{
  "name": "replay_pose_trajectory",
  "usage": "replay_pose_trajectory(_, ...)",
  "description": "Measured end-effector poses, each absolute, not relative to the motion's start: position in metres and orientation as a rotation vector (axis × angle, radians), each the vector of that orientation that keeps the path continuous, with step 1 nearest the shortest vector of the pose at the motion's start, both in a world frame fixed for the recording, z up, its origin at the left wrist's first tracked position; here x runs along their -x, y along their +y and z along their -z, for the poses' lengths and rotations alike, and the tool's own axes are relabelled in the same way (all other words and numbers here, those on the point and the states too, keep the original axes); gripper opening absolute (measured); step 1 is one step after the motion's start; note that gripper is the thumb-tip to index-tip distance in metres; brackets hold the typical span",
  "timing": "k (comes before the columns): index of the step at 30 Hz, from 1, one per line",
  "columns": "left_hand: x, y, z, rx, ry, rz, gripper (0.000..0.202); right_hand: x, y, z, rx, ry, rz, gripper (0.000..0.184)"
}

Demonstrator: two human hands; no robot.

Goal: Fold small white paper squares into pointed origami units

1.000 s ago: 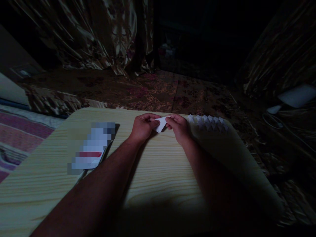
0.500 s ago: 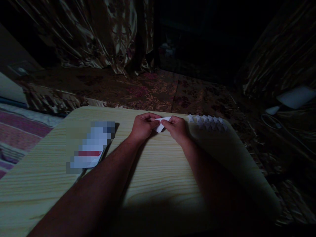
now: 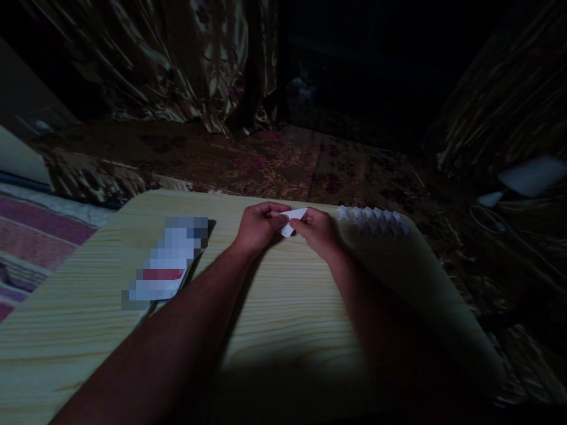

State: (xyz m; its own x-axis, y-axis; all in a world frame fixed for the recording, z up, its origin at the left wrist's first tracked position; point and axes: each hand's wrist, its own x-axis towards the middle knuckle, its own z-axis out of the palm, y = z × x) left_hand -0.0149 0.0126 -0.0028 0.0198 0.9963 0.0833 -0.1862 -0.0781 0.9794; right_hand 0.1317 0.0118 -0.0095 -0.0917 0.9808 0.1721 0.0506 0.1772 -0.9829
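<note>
The white paper (image 3: 297, 213) is over the far part of the bench (image 3: 274, 307), between the two hands. The left hand (image 3: 258, 229) has its fingers clamped on the paper's left side; the right hand (image 3: 319, 234) has its fingers clamped on the right side, thumb on top. Pale stars (image 3: 368, 213) lie in two rows at the far right, and a pixelated item (image 3: 170, 254) lies at the left

Dim home rm, by looks: patterned curtains (image 3: 217, 53), floral cloth (image 3: 266, 156) behind wood-grain tbl (image 3: 279, 301), striped fabric (image 3: 38, 239) at L.
</note>
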Motion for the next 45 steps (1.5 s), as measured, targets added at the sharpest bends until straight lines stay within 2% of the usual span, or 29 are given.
replay_pose_trajectory(17,0.014,0.014,0.004,-1.187,1.035,-1.317,0.024,-0.130,0.014,0.014,1.139,-1.457,-1.045,0.017)
replay_pose_trajectory(27,0.015,0.017,0.006,-1.072,1.038,-1.354,0.025,-0.128,0.010,0.009,1.182,-1.543,-1.056,0.023)
replay_pose_trajectory(34,0.017,0.018,0.005,-1.009,1.027,-1.375,0.028,-0.131,0.006,0.004,1.197,-1.586,-1.003,0.036)
replay_pose_trajectory(41,0.017,0.018,0.006,-1.011,0.975,-1.394,0.028,-0.128,0.011,0.011,1.151,-1.596,-1.064,0.025)
replay_pose_trajectory(45,0.016,0.017,0.005,-1.001,1.024,-1.410,0.028,-0.128,0.008,0.007,1.224,-1.627,-1.036,0.029)
